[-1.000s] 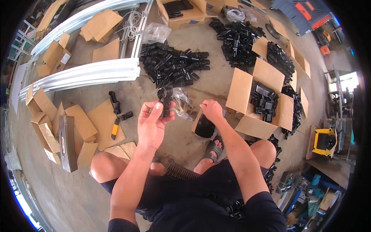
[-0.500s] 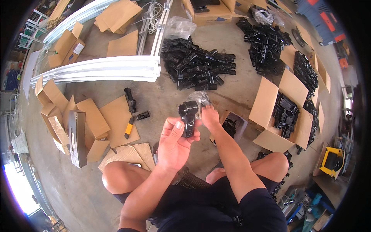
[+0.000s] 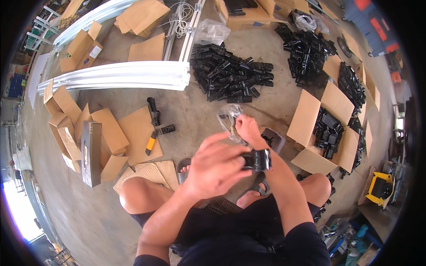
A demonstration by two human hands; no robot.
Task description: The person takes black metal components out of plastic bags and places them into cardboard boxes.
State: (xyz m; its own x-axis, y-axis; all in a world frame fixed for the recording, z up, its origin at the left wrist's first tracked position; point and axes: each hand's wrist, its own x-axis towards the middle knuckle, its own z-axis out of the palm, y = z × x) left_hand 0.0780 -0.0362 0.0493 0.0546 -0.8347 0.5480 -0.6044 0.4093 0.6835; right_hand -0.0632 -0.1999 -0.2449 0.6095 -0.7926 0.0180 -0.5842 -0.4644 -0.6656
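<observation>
1. Left hand (image 3: 215,166) clamped on black part (image 3: 256,159), near, above the knees.
2. Right hand (image 3: 247,128) pinching clear bag (image 3: 229,119) just beyond.
3. Black parts pile (image 3: 230,75) far; open box (image 3: 326,133) right.

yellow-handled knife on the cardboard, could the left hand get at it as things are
Probably not at once: the left hand is closed on a black plastic part. The yellow-handled knife lies uncovered on flat cardboard, nothing between.

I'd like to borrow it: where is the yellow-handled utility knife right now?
In the head view, the utility knife lies on a flat cardboard sheet on the floor, to the person's left, beyond the left hand and beside small black plastic parts.
</observation>
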